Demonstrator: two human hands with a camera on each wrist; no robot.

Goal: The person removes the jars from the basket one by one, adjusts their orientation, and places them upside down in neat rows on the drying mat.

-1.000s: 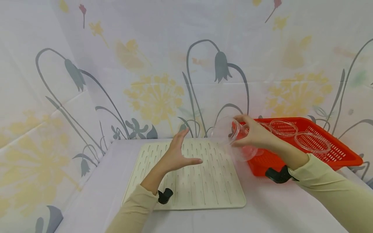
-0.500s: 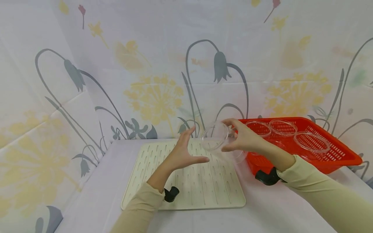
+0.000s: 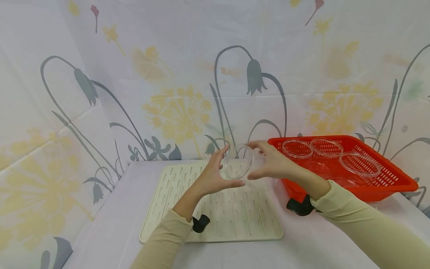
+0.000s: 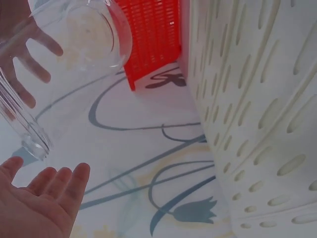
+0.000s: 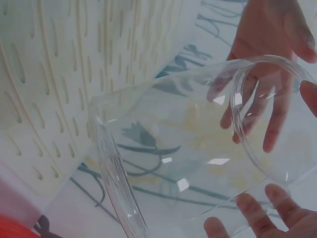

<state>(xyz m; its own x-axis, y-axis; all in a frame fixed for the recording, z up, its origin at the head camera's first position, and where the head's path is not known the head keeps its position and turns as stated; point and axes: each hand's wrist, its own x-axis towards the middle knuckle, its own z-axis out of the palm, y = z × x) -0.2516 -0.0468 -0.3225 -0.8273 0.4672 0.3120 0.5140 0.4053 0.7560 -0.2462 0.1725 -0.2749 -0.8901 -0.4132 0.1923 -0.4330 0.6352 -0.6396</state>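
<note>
My right hand (image 3: 270, 162) grips a clear glass bowl (image 3: 238, 166) tipped on its side, held in the air above the far edge of a cream ribbed drying mat (image 3: 215, 216). The bowl's mouth faces my left hand (image 3: 216, 172), which is spread with straight fingers right beside the rim. In the left wrist view the left hand (image 4: 42, 198) sits just below the bowl (image 4: 74, 44) with a small gap. The right wrist view looks through the bowl (image 5: 188, 148) to the left hand (image 5: 270, 64), with right fingertips (image 5: 257, 213) under the glass.
A red slotted basket (image 3: 396, 183) stands to the right of the mat and holds several more clear bowls (image 3: 297, 148). A flower-printed cloth covers the table and rises as walls at the back and left.
My right hand carried the bowl leftward from the basket's edge to over the mat. My left hand rose slightly and came up close to the bowl's rim.
</note>
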